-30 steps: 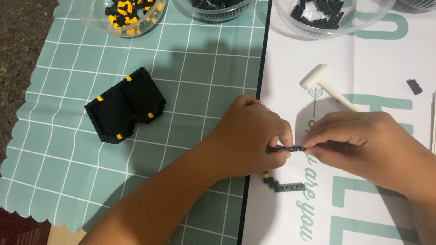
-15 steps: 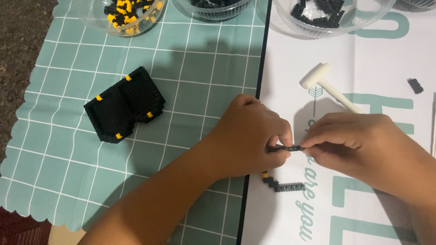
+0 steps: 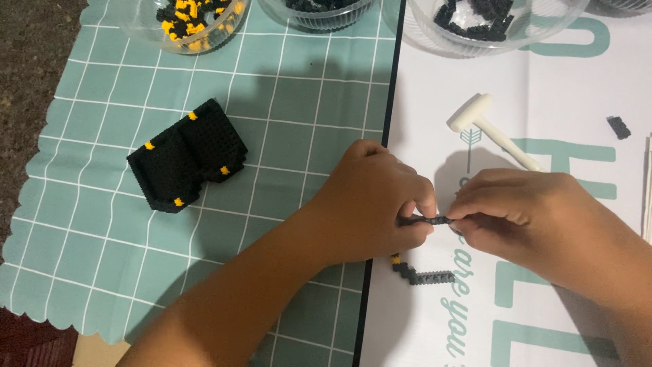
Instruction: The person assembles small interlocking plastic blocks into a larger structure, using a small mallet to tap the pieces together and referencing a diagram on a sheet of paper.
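Both hands meet over the white printed sheet [image 3: 577, 95]. My left hand [image 3: 370, 204] and my right hand [image 3: 523, 214] pinch the two ends of a thin black strip of small bricks [image 3: 432, 220] held just above the sheet. Just below the hands lies a second black brick strip [image 3: 424, 274] with a yellow piece at its left end. A larger black block assembly [image 3: 187, 155] with yellow dots rests on the teal grid mat [image 3: 299, 129], left of my left hand.
A small white plastic hammer [image 3: 492, 129] lies above my right hand. Clear bowls line the far edge: one with black and yellow bricks [image 3: 187, 24], two with black bricks [image 3: 322, 10] [image 3: 485, 24]. A loose black piece [image 3: 618, 127] sits at the right.
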